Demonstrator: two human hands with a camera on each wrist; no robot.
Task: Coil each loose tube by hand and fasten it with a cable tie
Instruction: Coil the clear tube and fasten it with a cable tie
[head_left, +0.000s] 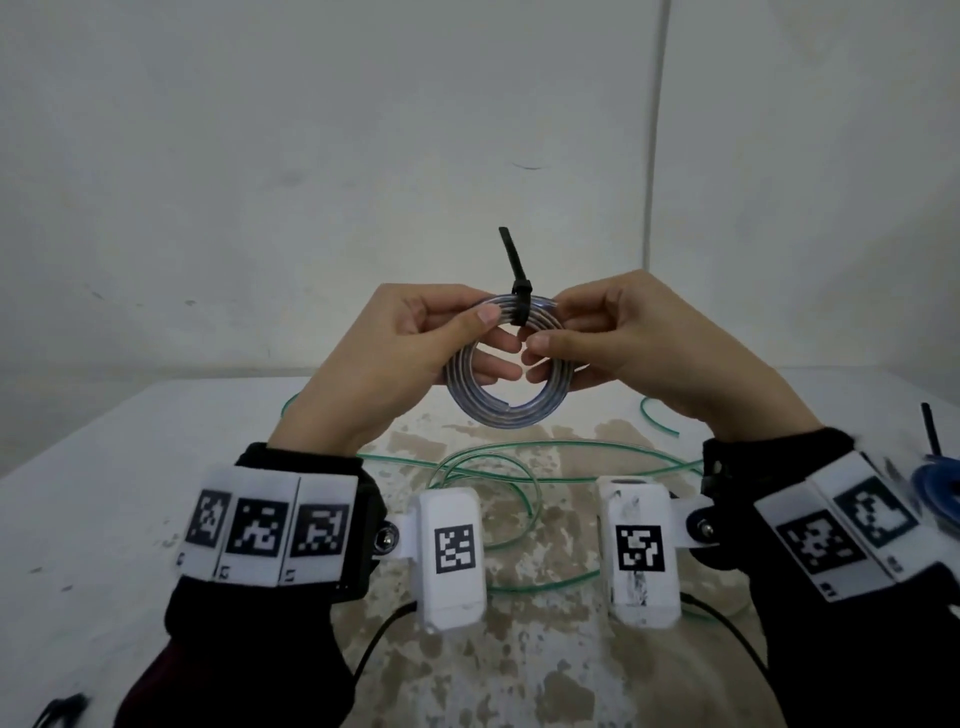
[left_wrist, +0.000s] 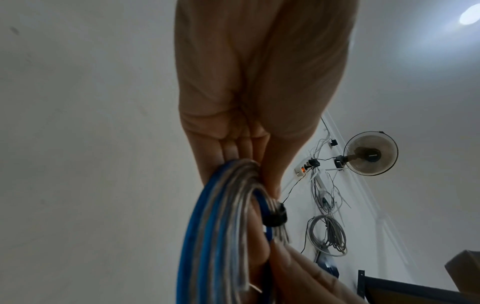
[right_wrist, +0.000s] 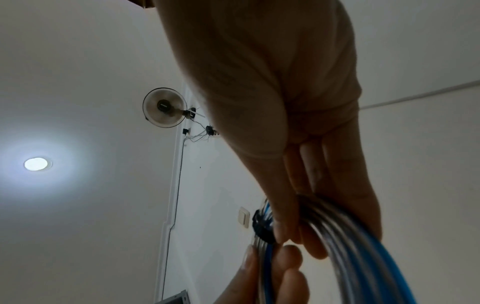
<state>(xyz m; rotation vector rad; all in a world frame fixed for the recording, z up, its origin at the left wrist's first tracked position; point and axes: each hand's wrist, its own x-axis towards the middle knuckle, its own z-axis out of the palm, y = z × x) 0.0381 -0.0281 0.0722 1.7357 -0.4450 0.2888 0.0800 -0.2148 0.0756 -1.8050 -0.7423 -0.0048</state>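
Note:
I hold a coil of clear, blue-tinted tube (head_left: 506, 410) up above the table with both hands. A black cable tie (head_left: 520, 306) wraps the top of the coil, its tail (head_left: 509, 254) sticking straight up. My left hand (head_left: 441, 338) pinches the coil left of the tie, thumb in front and fingers through the ring. My right hand (head_left: 587, 343) pinches it right of the tie. In the left wrist view the coil (left_wrist: 218, 236) and tie (left_wrist: 275, 217) show below my palm; in the right wrist view the coil (right_wrist: 358, 257) and tie (right_wrist: 262, 228) do too.
A loose green tube (head_left: 493, 467) sprawls over the white, stained table (head_left: 156, 493) under my wrists. A tied blue coil (head_left: 940, 480) sits at the right edge. Something black (head_left: 57, 712) lies at the front left corner. A plain wall stands behind.

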